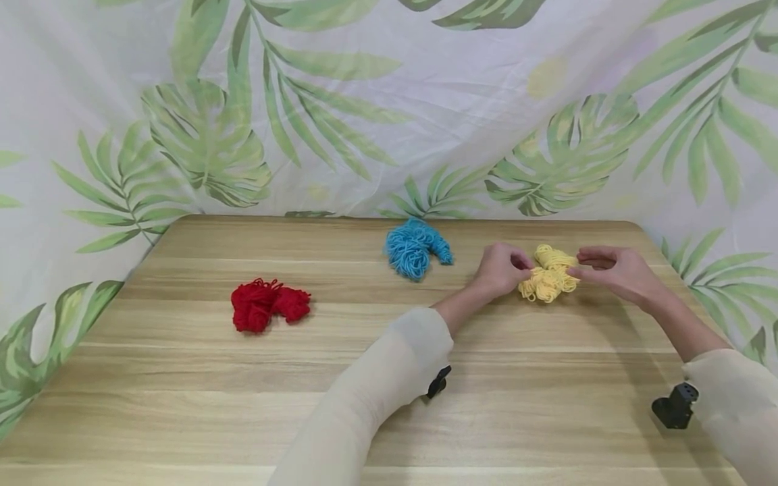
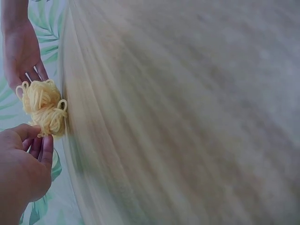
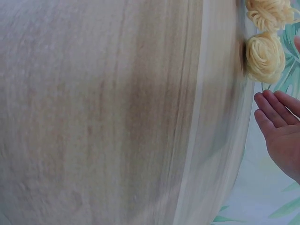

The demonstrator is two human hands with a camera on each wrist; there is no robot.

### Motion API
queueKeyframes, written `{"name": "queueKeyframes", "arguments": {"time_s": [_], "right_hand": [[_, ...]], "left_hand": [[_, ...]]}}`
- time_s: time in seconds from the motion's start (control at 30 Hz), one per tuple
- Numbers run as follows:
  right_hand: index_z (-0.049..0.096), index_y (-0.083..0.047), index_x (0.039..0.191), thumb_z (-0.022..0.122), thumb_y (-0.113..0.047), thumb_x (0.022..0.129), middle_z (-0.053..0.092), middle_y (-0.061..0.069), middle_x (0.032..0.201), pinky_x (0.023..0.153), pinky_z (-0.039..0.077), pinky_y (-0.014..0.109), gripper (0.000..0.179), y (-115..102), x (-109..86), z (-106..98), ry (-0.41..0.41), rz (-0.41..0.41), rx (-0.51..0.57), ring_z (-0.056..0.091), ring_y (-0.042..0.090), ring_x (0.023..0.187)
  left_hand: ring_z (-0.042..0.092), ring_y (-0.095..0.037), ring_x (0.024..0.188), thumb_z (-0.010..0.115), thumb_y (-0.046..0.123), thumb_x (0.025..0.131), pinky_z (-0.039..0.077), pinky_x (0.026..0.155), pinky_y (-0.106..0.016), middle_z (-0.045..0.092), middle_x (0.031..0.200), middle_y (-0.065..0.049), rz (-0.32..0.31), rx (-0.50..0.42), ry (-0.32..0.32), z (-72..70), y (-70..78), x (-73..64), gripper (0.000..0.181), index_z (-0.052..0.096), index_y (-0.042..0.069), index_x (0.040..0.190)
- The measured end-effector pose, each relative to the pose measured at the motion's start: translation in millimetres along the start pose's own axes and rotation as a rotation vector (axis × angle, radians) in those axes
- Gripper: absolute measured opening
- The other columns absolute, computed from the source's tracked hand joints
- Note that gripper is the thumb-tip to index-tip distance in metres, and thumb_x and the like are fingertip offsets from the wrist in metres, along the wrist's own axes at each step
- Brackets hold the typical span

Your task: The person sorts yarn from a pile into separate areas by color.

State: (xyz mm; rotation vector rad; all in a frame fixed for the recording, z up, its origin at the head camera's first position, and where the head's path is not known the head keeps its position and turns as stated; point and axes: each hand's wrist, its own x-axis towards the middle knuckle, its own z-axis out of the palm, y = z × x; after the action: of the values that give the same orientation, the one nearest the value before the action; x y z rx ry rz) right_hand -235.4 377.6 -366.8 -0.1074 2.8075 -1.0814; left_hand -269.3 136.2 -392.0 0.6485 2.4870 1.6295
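Note:
A bundle of yellow yarn [image 1: 550, 275] lies on the right part of the table, between the two hands. My left hand [image 1: 503, 271] pinches its left edge between thumb and fingers, as the left wrist view shows on the yellow yarn [image 2: 47, 108]. On the other side is my right hand [image 1: 626, 273], its fingers extended close to the yarn. In the right wrist view those fingers [image 3: 276, 110] look straight, just short of the rounded yellow lump [image 3: 265, 57]. Whether the right thumb touches the yarn is hard to tell.
A blue yarn bundle [image 1: 413, 250] lies near the back edge of the wooden table [image 1: 231, 405]. Further left is a red yarn bundle [image 1: 264, 306]. Behind the table hangs a leaf-patterned cloth [image 1: 450, 101]. Small black devices [image 1: 675, 406] sit at both wrists.

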Motion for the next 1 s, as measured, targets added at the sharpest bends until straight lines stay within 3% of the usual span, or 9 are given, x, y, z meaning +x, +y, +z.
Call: {"name": "queueKeyframes", "arguments": {"time_s": [0.1,0.2,0.3,0.4,0.5,0.6,0.73,1.0], "right_hand": [[0.047,0.008,0.149,0.068,-0.039,0.100,0.053,0.031,0.147,0.079,0.043,0.006,0.071,0,-0.2,-1,0.001,0.002,-0.004,0.060,0.012,0.118],[0.047,0.008,0.149,0.068,-0.039,0.100,0.053,0.031,0.147,0.079,0.043,0.006,0.072,0,0.1,-1,0.004,0.000,-0.004,0.053,-0.011,0.102],[0.047,0.008,0.149,0.069,-0.039,0.100,0.053,0.031,0.146,0.079,0.043,0.006,0.072,1,0.6,-2,0.006,-0.003,-0.002,0.048,-0.018,0.097],[0.047,0.008,0.149,0.069,-0.039,0.100,0.054,0.031,0.146,0.079,0.044,0.006,0.071,1,0.9,-2,0.009,-0.006,-0.006,0.055,-0.008,0.105],[0.047,0.008,0.149,0.068,-0.039,0.100,0.054,0.030,0.146,0.079,0.043,0.006,0.071,2,0.6,-2,0.010,-0.007,-0.011,0.060,0.016,0.120],[0.047,0.009,0.149,0.068,-0.038,0.100,0.053,0.031,0.146,0.079,0.043,0.006,0.071,1,-0.3,-1,0.006,-0.013,-0.005,0.054,0.038,0.130],[0.045,0.010,0.150,0.069,-0.035,0.100,0.052,0.032,0.146,0.080,0.042,0.005,0.071,0,-1.7,0,-0.004,-0.020,0.014,0.052,0.045,0.133],[0.045,0.010,0.150,0.068,-0.037,0.100,0.052,0.032,0.147,0.080,0.041,0.005,0.072,-1,-2.6,0,-0.004,-0.019,0.007,0.052,0.045,0.133]], "left_hand": [[0.057,-0.003,0.070,0.077,-0.006,0.088,0.046,0.065,-0.009,0.072,0.080,-0.004,0.010,0.019,0.000,0.8,0.9,0.8,0.005,0.079,-0.002,0.090],[0.057,-0.002,0.070,0.076,-0.005,0.089,0.045,0.065,-0.009,0.073,0.081,-0.005,0.013,0.033,0.005,1.2,1.4,1.3,0.005,0.079,-0.001,0.089],[0.057,-0.003,0.071,0.077,-0.005,0.090,0.045,0.066,-0.009,0.073,0.082,-0.006,0.007,0.031,0.003,1.7,1.3,1.5,0.004,0.079,-0.001,0.089],[0.057,-0.003,0.071,0.077,-0.005,0.089,0.046,0.066,-0.009,0.073,0.082,-0.005,0.004,0.036,-0.002,2.1,0.6,1.4,0.005,0.079,-0.001,0.089],[0.057,-0.003,0.071,0.078,-0.006,0.088,0.046,0.066,-0.009,0.073,0.082,-0.005,0.010,0.046,-0.011,1.9,-0.5,1.2,0.007,0.079,0.001,0.089],[0.057,-0.003,0.071,0.078,-0.004,0.089,0.045,0.066,-0.009,0.074,0.084,-0.006,0.024,0.053,-0.029,0.5,-1.5,1.0,0.005,0.079,0.001,0.090],[0.060,-0.005,0.072,0.080,-0.001,0.089,0.047,0.067,-0.010,0.075,0.086,-0.007,0.039,0.048,-0.070,-3.1,-2.6,0.2,0.002,0.079,-0.001,0.091],[0.063,-0.007,0.079,0.078,0.003,0.092,0.049,0.071,-0.011,0.076,0.095,-0.009,0.044,0.051,-0.160,-17.0,-2.1,-4.6,0.009,0.078,-0.001,0.099]]}}
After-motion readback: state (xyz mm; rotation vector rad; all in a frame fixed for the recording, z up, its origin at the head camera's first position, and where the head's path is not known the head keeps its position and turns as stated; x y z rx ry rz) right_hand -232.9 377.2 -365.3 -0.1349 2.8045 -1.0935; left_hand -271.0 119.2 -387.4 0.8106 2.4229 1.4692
